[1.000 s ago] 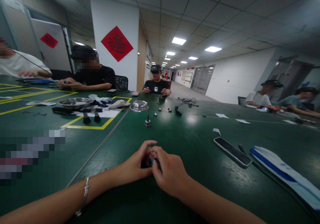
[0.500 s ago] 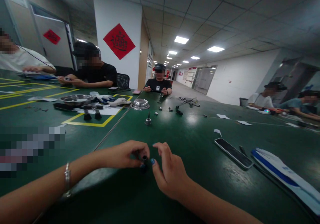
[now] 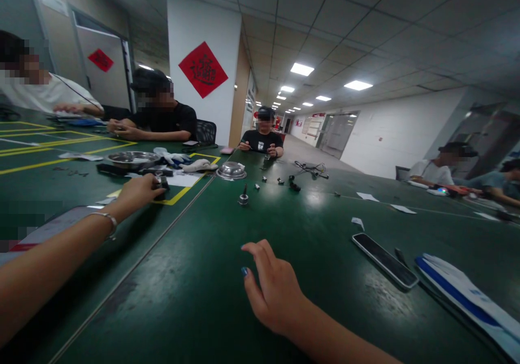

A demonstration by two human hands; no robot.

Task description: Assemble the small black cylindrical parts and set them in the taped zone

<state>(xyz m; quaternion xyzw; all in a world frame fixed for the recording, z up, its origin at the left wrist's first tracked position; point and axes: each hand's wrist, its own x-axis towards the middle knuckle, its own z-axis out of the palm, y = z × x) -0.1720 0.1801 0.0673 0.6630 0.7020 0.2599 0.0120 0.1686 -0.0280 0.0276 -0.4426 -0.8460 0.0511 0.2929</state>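
Note:
My left hand (image 3: 137, 195) reaches out over the left part of the table. Its fingers are curled round a small dark part (image 3: 163, 187), mostly covered by the hand, beside a white paper sheet (image 3: 184, 178). My right hand (image 3: 275, 288) hovers over the green table, thumb and fingers apart, with nothing between them. Farther off, in front of it, a small round metal part with a dark upright stem (image 3: 243, 197) stands on the table.
A steel bowl (image 3: 132, 159), gloves (image 3: 199, 166) and an upturned steel dish (image 3: 231, 170) lie farther back. Several small dark and metal parts (image 3: 294, 184) are scattered mid-table. At right lie a phone (image 3: 384, 260) and a white-and-blue packet (image 3: 463, 285). Other people sit round the table.
My left hand has moved from beside my right hand to the far left, and the small black cylindrical part it held has left that spot. My right hand stays nearly in place.

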